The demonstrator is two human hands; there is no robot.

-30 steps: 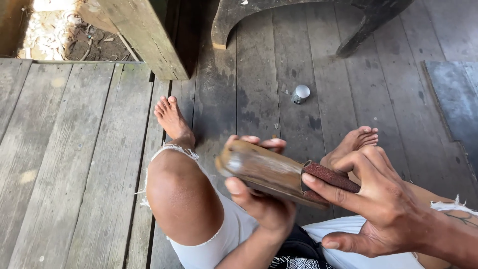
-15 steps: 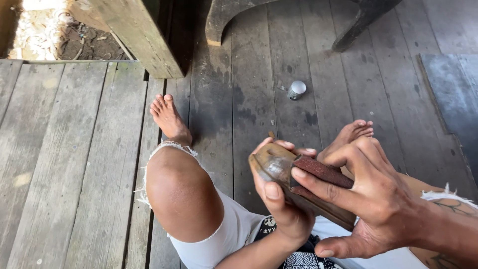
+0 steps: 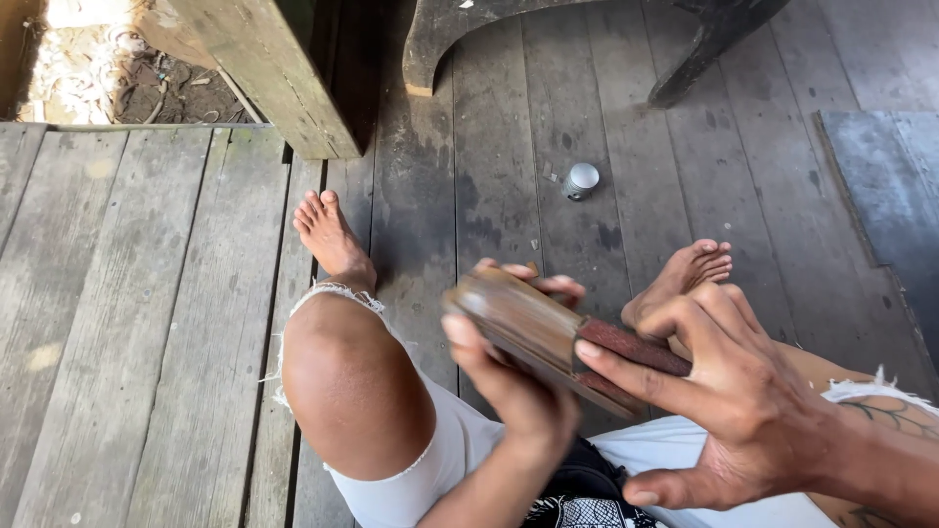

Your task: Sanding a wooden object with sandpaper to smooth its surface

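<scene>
Item: one wooden block [image 3: 518,323], brown, worn, held over the lap of a person seated on a plank deck [image 3: 127,293]. Left hand [image 3: 518,391] was closed on the block's near end, thumb across the top face and fingertips showing past the far side. Right hand [image 3: 743,401] was partly open, its fingers pressing a reddish-brown sanding strip [image 3: 631,347] flat to the block's right end; whether the thumb took any part in the hold could not be told. The block sat tilted, left end higher, between a raised left knee [image 3: 352,391] and the right foot [image 3: 685,279], touching neither so far as could be seen. Hazards, as judged: the strip was pinned by fingertips alone and could skid off the edge, scraping the left thumb lying close by; the block had no rest under it and could twist in the one-handed hold and drop toward the bare feet. Surface: weathered grey boards, gapped, dark-stained toward the middle, with a darker panel [image 3: 880,186] along the right edge. A small silver can [image 3: 581,180] stood alone on the boards, well apart from the hands. Surroundings: a thick timber post [image 3: 274,68] at the deck's far edge, curved dark furniture legs [image 3: 714,39] beyond, and bare littered ground [image 3: 88,68] past the far left corner. Person wore pale frayed shorts [image 3: 450,450].
</scene>
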